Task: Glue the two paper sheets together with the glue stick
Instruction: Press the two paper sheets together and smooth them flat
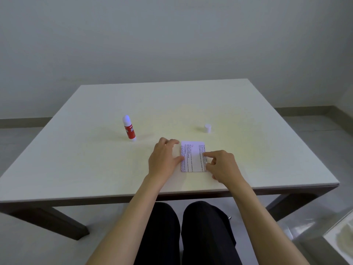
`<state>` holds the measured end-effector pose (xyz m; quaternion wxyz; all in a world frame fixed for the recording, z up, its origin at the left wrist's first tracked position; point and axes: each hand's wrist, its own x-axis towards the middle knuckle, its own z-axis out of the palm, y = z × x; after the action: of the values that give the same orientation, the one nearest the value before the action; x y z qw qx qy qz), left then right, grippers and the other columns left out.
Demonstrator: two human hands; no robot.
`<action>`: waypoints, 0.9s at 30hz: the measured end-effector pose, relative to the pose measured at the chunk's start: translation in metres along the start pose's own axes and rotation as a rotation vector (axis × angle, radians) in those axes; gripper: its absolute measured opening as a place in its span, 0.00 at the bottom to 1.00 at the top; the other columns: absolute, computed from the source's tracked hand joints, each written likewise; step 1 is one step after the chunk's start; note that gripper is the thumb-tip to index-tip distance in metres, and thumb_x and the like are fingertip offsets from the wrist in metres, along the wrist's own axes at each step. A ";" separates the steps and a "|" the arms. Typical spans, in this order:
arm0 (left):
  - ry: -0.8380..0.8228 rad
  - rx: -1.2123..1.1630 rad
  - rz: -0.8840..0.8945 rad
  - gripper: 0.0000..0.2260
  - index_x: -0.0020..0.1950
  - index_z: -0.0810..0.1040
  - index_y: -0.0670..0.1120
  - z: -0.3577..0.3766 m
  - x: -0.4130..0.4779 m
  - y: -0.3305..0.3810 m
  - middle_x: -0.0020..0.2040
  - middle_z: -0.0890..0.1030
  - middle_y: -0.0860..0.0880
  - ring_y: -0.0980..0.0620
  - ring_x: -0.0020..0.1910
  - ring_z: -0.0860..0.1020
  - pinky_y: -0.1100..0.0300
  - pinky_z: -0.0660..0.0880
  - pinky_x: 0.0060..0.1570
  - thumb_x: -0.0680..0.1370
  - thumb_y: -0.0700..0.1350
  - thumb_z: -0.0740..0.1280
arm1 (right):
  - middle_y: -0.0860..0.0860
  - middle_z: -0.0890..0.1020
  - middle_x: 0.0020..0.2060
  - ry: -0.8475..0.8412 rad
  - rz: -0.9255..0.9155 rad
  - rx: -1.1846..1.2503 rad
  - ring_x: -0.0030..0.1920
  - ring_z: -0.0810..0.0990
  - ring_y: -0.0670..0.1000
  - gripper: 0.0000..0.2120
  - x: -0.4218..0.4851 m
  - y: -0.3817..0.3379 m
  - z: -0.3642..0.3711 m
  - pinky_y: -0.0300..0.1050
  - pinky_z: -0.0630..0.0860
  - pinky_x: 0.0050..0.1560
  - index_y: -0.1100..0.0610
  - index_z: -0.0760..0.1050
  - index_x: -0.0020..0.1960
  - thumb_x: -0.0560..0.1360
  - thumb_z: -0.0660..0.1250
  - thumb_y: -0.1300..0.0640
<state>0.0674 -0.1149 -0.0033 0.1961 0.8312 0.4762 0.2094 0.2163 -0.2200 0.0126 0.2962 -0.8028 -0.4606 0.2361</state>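
Printed lines of small dark text cover the paper sheet (193,156) between the two hands, too small to read. White lettering on the glue stick's (129,129) red label is likewise illegible.

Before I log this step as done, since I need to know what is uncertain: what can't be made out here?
Head view only:
- Second sheet: the printed paper covers whatever lies beneath, so it is unseen.
- Glue on the paper: not visible.
- Print on the paper: too small to read.
- Left hand and right hand hide the paper's side edges.
- Glue stick label: blurred.
- White cap: too small for detail.
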 end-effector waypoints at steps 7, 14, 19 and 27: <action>-0.447 0.207 0.253 0.36 0.75 0.59 0.55 -0.013 0.018 -0.016 0.77 0.56 0.59 0.51 0.78 0.47 0.43 0.41 0.74 0.71 0.66 0.64 | 0.53 0.83 0.44 -0.063 -0.042 -0.089 0.29 0.71 0.45 0.21 0.006 -0.002 -0.004 0.32 0.68 0.28 0.55 0.74 0.67 0.74 0.65 0.63; -0.410 0.277 0.216 0.38 0.76 0.57 0.56 -0.031 0.016 -0.041 0.77 0.55 0.62 0.52 0.78 0.44 0.43 0.37 0.73 0.70 0.68 0.63 | 0.47 0.77 0.44 -0.078 -0.087 -0.315 0.48 0.78 0.52 0.21 0.011 -0.022 0.013 0.43 0.69 0.41 0.45 0.72 0.67 0.74 0.66 0.50; -0.456 0.267 0.216 0.40 0.77 0.52 0.57 -0.040 0.008 -0.058 0.77 0.51 0.63 0.52 0.78 0.41 0.42 0.36 0.73 0.70 0.69 0.62 | 0.52 0.74 0.61 -0.013 -0.185 -0.550 0.62 0.72 0.55 0.21 0.006 -0.033 0.025 0.47 0.68 0.54 0.47 0.70 0.69 0.76 0.64 0.49; -0.493 0.242 0.219 0.39 0.77 0.49 0.57 -0.040 0.007 -0.058 0.77 0.47 0.63 0.49 0.78 0.39 0.39 0.35 0.72 0.71 0.67 0.61 | 0.40 0.50 0.78 -0.177 -0.580 -0.738 0.77 0.36 0.57 0.39 -0.002 -0.031 0.060 0.62 0.15 0.57 0.46 0.44 0.77 0.70 0.25 0.33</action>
<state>0.0080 -0.0759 0.0007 0.1814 0.9208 0.3433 -0.0375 0.1581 -0.1937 -0.0086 0.0047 -0.6696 -0.7420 0.0318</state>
